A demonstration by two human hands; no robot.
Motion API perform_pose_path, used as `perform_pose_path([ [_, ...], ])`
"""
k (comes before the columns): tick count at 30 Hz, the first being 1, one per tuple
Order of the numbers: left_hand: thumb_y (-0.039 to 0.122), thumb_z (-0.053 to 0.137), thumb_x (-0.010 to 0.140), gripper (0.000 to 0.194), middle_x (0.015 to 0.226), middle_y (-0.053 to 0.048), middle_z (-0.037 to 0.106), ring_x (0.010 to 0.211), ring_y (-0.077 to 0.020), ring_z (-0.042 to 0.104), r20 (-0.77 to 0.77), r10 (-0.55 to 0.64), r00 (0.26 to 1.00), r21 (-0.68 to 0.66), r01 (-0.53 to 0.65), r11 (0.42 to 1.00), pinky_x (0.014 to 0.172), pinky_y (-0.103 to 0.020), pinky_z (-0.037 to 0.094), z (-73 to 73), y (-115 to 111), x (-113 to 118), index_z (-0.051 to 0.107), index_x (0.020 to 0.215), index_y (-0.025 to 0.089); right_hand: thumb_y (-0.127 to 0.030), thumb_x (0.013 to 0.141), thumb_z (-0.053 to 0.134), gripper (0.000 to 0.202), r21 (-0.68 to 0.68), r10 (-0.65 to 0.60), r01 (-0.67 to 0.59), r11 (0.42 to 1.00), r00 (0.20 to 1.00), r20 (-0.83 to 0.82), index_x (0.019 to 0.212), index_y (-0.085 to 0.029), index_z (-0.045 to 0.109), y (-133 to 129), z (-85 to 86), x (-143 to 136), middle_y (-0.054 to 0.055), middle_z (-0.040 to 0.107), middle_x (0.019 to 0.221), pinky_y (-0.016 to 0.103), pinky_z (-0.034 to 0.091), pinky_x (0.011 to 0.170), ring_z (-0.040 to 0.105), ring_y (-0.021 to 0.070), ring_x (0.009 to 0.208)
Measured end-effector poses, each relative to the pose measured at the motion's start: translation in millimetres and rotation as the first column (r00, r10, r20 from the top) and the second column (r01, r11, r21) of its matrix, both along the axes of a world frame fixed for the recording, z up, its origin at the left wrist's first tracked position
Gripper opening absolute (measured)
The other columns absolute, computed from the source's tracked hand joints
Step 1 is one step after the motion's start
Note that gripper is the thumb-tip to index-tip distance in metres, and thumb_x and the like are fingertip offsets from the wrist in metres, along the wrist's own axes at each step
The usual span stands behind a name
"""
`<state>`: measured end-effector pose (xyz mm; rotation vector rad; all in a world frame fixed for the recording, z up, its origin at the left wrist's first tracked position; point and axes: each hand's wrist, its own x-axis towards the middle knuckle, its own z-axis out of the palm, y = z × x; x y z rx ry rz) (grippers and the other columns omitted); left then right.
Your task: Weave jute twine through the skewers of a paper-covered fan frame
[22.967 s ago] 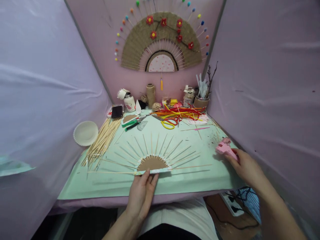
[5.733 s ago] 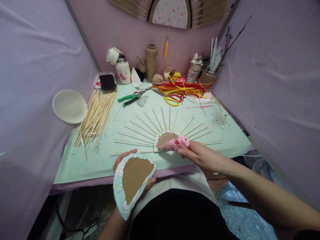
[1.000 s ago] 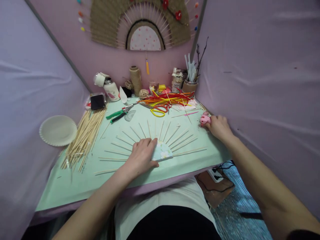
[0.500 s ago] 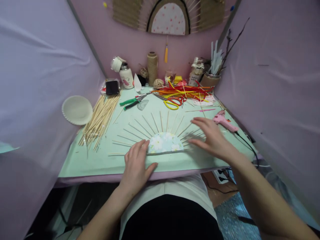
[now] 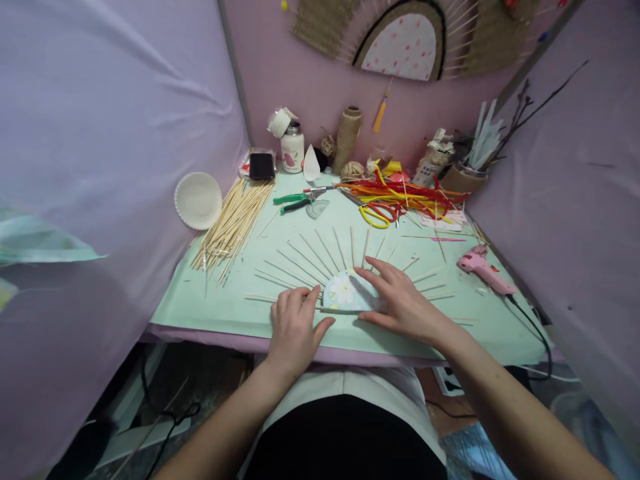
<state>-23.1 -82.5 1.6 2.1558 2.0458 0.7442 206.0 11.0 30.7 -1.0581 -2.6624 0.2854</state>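
A half-round piece with pale blue floral fabric (image 5: 344,291) lies flat near the table's front, its straight edge toward me. Thin wooden sticks (image 5: 315,248) fan out from its curved edge. My left hand (image 5: 295,327) rests at its left end, fingers on the sticks there and thumb apart. Over the right part of the piece is my right hand (image 5: 400,303), its fingers and thumb spread, with nothing held. It hides the right end of the fabric.
Loose sticks (image 5: 233,223) lie at the left beside a white dish (image 5: 199,201). Green-handled pliers (image 5: 295,199), yellow-and-red scissors (image 5: 377,215) and colourful strips (image 5: 410,193) lie behind. A pink glue gun (image 5: 485,270) with its cord is at the right.
The view has turned left, shifting the scene rightward. My right hand has moved left from the right-hand sticks to over the fabric. My left hand stays by the left end.
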Motion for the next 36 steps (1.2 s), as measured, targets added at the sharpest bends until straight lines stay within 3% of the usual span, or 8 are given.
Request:
perform_pose_path([
  [7,0.036,0.061,0.087,0.044,0.111,-0.011,0.057,0.103,-0.0270,0.045,-0.042,0.014,0.999,-0.059,-0.016,0.998,0.085,-0.041,0.038,3.3,7,6,0.056,0.129,0.022,-0.050,0.083,0.063,0.079,0.088,-0.179,0.182,0.979,0.983,-0.046,0.150,-0.026,0.028,-27,-19.8,32,0.019,0.039,0.148,0.058,0.040,0.103,0.040,0.0372,0.134],
  [13,0.036,0.057,0.090,0.037,0.108,-0.012,0.059,0.102,-0.0273,0.046,-0.071,0.020,0.997,0.004,-0.019,1.000,0.084,-0.041,0.037,-0.4,7,8,0.061,0.124,0.023,-0.042,0.086,0.062,0.062,0.168,-0.295,0.319,0.933,0.943,-0.156,0.140,-0.022,0.040,-45,-37.0,47,0.016,0.056,0.128,0.053,0.043,0.097,0.051,0.0338,0.118],
  [20,0.036,0.057,0.090,0.034,0.107,-0.012,0.061,0.101,-0.0280,0.047,-0.089,0.021,0.996,0.009,-0.020,1.000,0.083,-0.041,0.037,-0.9,10,9,0.064,0.122,0.025,-0.034,0.090,0.057,0.037,0.163,-0.300,0.336,0.928,0.930,-0.212,0.125,-0.024,0.056,-46,-40.4,42,0.012,0.062,0.116,0.049,0.042,0.093,0.053,0.0304,0.109],
  [36,0.037,0.058,0.089,0.033,0.103,-0.011,0.062,0.099,-0.0274,0.047,-0.081,0.033,0.996,0.002,-0.033,0.999,0.082,-0.041,0.038,1.4,11,10,0.067,0.120,0.027,-0.030,0.090,0.057,0.030,0.192,-0.304,0.359,0.913,0.916,-0.263,0.119,-0.026,0.062,-48,-42.7,38,0.010,0.065,0.111,0.049,0.041,0.092,0.052,0.0298,0.105],
])
